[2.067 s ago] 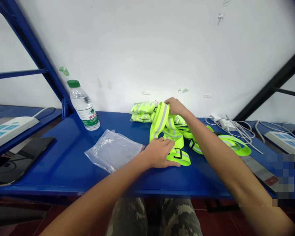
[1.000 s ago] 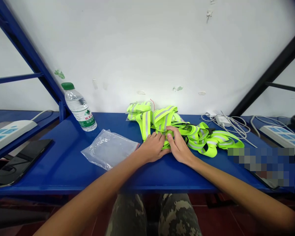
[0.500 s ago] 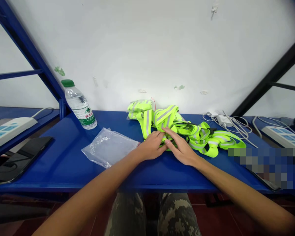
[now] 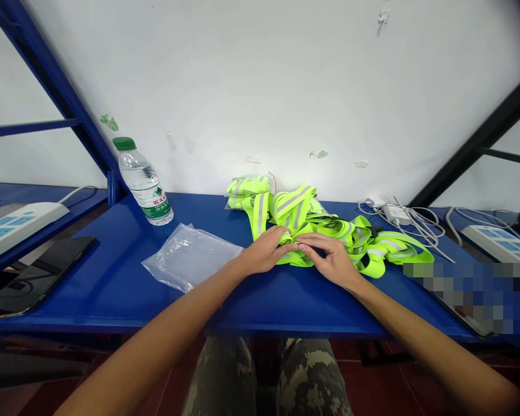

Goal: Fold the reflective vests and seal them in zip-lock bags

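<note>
A heap of neon yellow-green reflective straps (image 4: pixel 346 234) with grey stripes lies across the middle of the blue table. At its near left part, my left hand (image 4: pixel 266 251) is closed on a strap, thumb pointing right. My right hand (image 4: pixel 331 257) grips the same bunch from the other side, fingers bent over it. The two thumb tips meet in front of the strap. Part of the bunch is hidden behind the fingers. A clear plastic bag (image 4: pixel 190 257) lies flat just left of my left hand. Behind the heap sits a bagged bundle of straps (image 4: pixel 248 186).
A water bottle (image 4: pixel 145 188) with a green cap stands at the back left. White cables with an adapter (image 4: pixel 396 214) lie at the back right. Power strips (image 4: pixel 21 225) and a dark phone-like device (image 4: pixel 39 274) are at the left. A pixelated flat object (image 4: pixel 463 297) lies front right.
My right hand's fingers, stretched out before, are now bent over the strap. Both thumbs have come together at the front. The view has shifted slightly.
</note>
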### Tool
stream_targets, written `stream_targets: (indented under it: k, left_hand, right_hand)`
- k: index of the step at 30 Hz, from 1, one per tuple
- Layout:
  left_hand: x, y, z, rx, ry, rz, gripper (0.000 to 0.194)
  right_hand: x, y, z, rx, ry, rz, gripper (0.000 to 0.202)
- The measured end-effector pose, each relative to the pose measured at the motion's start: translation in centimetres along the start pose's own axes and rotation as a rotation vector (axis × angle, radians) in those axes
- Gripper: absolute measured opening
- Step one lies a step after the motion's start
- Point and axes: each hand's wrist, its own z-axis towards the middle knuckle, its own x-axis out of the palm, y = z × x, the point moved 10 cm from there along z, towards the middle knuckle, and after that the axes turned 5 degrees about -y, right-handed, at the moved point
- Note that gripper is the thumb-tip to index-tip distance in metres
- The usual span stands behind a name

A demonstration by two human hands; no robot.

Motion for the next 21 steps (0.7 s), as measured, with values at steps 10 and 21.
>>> stream_targets:
  k: [10,21]
  left_hand:
    - [-1.3,-0.9,0.4,-0.067,-0.143,-0.15,0.045]
    - [1.8,-2.8,-0.9,0.154,0.073,0.332,0.069]
  right_hand:
    - [2.7,1.9,-0.1,-0.233,0.07,-0.07,0.017]
    - [0.5,2.4,-1.6,-0.203,0.096,-0.137,0.014]
